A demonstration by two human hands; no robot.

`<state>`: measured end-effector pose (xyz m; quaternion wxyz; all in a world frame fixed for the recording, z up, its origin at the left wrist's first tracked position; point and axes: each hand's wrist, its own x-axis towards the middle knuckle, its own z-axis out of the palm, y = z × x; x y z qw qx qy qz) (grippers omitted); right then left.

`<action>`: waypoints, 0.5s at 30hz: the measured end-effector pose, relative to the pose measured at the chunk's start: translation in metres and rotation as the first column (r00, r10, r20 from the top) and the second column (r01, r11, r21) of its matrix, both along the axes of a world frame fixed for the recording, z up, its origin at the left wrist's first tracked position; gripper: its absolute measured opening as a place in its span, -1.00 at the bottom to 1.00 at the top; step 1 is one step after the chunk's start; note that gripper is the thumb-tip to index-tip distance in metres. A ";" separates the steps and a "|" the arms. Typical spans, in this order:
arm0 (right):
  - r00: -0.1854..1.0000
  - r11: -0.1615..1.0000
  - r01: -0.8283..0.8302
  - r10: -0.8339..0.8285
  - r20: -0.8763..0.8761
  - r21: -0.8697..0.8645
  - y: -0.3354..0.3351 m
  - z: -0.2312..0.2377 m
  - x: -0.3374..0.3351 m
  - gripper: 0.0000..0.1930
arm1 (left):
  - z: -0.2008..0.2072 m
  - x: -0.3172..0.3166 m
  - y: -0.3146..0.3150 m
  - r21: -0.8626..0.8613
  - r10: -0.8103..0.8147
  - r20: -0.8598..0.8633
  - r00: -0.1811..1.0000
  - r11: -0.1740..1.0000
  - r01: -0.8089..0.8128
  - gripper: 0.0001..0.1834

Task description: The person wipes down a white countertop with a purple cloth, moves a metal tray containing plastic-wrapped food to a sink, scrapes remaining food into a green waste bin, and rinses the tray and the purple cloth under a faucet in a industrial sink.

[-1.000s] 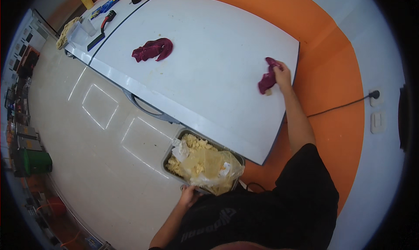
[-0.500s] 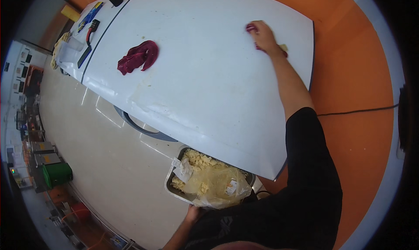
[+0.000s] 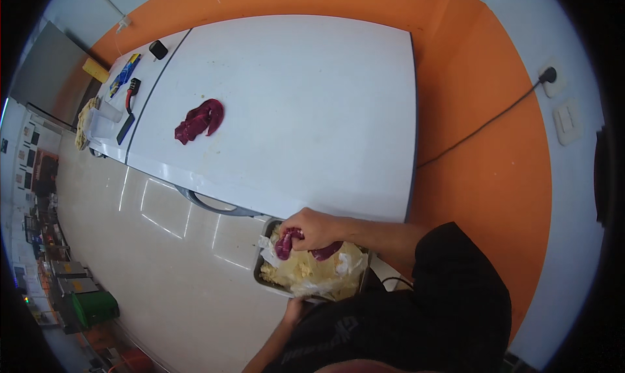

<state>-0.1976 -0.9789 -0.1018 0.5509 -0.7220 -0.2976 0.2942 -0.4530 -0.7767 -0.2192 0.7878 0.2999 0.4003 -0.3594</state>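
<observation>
My left hand [image 3: 297, 308] grips the near rim of a metal tray [image 3: 258, 273], its fingers partly hidden beneath it. Pale yellow crumbly stuff [image 3: 277, 275] fills the tray, along with a crumpled clear plastic bag [image 3: 319, 278] and white paper scraps [image 3: 268, 250]. Over the tray, my right hand [image 3: 309, 228] is closed around a dark red cloth [image 3: 284, 245], whose folds hang out on both sides of the fist. A second dark red cloth [image 3: 200, 121] lies bunched on the left part of the white table [image 3: 306, 112].
Toward the table's left end are a scraper with a black and red handle [image 3: 130, 109], a blue and yellow packet [image 3: 125, 75], a small black object [image 3: 158, 49] and a white container [image 3: 104, 122]. An orange wall [image 3: 485, 177] with a plugged-in cable [image 3: 482, 134] borders the right side.
My right hand has come back from the far right of the table to above the tray, carrying the cloth. The left hand still holds the tray. The view has shifted.
</observation>
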 end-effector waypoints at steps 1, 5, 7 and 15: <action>1.000 1.000 0.011 -0.011 -0.007 -0.010 -0.002 0.006 -0.012 -0.73 | 0.002 0.005 0.000 -0.066 -0.004 -0.008 1.000 0.998 0.004 -0.42; 0.991 0.995 0.093 -0.095 -0.091 -0.029 -0.023 0.012 -0.023 -0.72 | -0.008 0.006 -0.001 -0.092 -0.009 0.016 1.000 0.996 0.010 -0.45; 0.914 0.917 0.380 -0.350 -0.206 0.125 -0.058 -0.003 -0.002 -0.72 | -0.017 -0.005 0.000 -0.142 0.011 0.005 1.000 0.990 -0.011 -0.46; 0.239 0.241 0.970 -0.902 0.358 -0.040 -0.275 -0.033 0.191 -0.72 | 0.028 0.013 -0.014 0.055 -0.043 0.086 0.995 0.998 0.039 -0.39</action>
